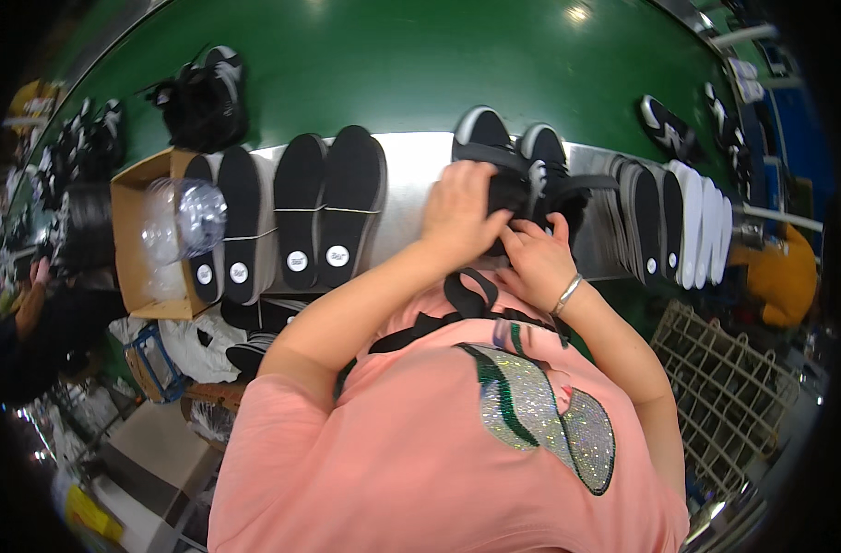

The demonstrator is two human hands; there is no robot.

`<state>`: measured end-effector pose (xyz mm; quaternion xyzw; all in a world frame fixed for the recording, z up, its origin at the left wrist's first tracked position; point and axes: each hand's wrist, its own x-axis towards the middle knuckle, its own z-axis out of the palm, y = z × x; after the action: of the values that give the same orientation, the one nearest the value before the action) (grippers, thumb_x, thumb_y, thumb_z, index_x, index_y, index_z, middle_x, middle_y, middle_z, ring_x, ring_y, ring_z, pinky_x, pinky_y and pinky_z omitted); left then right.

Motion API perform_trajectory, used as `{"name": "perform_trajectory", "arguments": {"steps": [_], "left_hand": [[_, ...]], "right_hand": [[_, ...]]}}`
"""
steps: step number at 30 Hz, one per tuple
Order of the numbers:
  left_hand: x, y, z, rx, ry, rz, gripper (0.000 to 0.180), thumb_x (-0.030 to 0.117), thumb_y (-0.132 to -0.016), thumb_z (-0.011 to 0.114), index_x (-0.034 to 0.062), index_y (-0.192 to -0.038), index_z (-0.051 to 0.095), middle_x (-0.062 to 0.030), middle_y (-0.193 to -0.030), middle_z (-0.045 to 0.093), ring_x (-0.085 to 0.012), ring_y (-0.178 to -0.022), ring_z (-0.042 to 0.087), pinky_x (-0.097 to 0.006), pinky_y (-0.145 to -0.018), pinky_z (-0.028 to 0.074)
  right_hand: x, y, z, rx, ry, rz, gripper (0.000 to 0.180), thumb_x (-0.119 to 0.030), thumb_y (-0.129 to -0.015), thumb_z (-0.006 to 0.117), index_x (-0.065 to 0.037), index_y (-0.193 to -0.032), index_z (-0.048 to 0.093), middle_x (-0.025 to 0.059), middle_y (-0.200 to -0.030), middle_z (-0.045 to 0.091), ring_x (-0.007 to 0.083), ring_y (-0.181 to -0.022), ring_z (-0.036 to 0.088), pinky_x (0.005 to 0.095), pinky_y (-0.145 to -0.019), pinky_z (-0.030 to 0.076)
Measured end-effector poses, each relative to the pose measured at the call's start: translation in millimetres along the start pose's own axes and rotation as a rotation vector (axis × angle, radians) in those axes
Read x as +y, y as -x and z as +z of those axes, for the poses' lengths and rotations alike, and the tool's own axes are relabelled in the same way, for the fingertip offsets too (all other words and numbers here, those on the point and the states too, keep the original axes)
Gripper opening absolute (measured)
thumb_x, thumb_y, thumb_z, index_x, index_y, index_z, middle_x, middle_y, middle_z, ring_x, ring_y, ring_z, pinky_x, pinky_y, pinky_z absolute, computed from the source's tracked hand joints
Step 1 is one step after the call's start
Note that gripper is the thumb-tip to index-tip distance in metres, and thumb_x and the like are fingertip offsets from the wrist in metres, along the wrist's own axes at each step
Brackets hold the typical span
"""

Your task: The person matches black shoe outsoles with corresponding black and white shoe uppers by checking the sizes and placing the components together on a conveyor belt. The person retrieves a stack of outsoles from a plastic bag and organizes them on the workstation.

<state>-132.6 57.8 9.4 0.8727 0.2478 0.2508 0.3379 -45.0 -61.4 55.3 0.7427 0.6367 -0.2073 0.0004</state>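
Two black sneakers with pale toe caps stand side by side on a metal strip in front of me, toes pointing away. My left hand [460, 210] grips the opening of the left sneaker [480, 129], its fingers curled over the collar. At the heel end of the same shoe, my right hand [535, 260] has its fingers bent against the dark collar, the index finger a little raised. Beside it, the right sneaker [543, 147] shows its laces and a loose black strap reaching right. My hands partly hide both heels.
Bundled black insoles [301, 198] lie left of the sneakers, beside a cardboard box [133, 240] holding clear plastic. Stacks of black insoles [638, 217] and white insoles [702, 221] are on the right. More shoes rest on the green table [374, 64]. A wire basket [725, 387] is low right.
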Motion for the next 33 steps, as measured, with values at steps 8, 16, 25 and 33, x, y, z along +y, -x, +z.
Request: {"name": "perform_trajectory", "arguments": {"steps": [8,16,25,33], "left_hand": [[-4,7,-11,-0.196,0.127,-0.064,0.023,0.016,-0.073,0.057,0.0028,-0.091,0.053,-0.0157,-0.086,0.057,-0.0312,-0.084,0.051,-0.038,-0.074,0.041],[-69,101,-112,0.376,-0.352,-0.424,0.042,0.015,-0.075,0.054,-0.0023,-0.11,0.041,-0.0191,-0.111,0.045,-0.0339,-0.104,0.041,-0.043,-0.089,0.03],[-104,139,-71,0.358,0.3,-1.008,0.068,0.023,-0.06,0.07,-0.0105,-0.11,0.038,-0.025,-0.103,0.05,-0.0307,-0.095,0.052,-0.036,-0.081,0.041],[-63,121,-92,0.354,1.172,-1.034,0.078,0.028,-0.06,0.073,-0.0075,-0.114,0.029,-0.0184,-0.108,0.044,-0.0217,-0.101,0.045,-0.029,-0.087,0.036]], "right_hand": [[-9,-31,13,-0.316,0.06,0.219,0.032,-0.009,-0.065,0.052,0.0,-0.096,0.051,0.0099,-0.076,0.06,0.023,-0.083,0.055,0.0441,-0.077,0.028],[-35,-21,-14,0.233,-0.179,-0.16,0.033,-0.017,-0.071,0.058,-0.002,-0.099,0.052,0.0114,-0.088,0.057,0.0278,-0.086,0.053,0.0377,-0.078,0.037],[-77,-103,69,-0.461,-1.625,0.419,0.055,-0.025,-0.072,0.064,0.002,-0.113,0.039,0.0114,-0.102,0.052,0.0192,-0.086,0.053,0.0295,-0.069,0.045],[-89,-82,33,-0.311,-1.853,0.407,0.046,-0.014,-0.068,0.063,-0.004,-0.109,0.044,0.006,-0.096,0.055,0.0179,-0.087,0.054,0.0312,-0.073,0.045]]}}
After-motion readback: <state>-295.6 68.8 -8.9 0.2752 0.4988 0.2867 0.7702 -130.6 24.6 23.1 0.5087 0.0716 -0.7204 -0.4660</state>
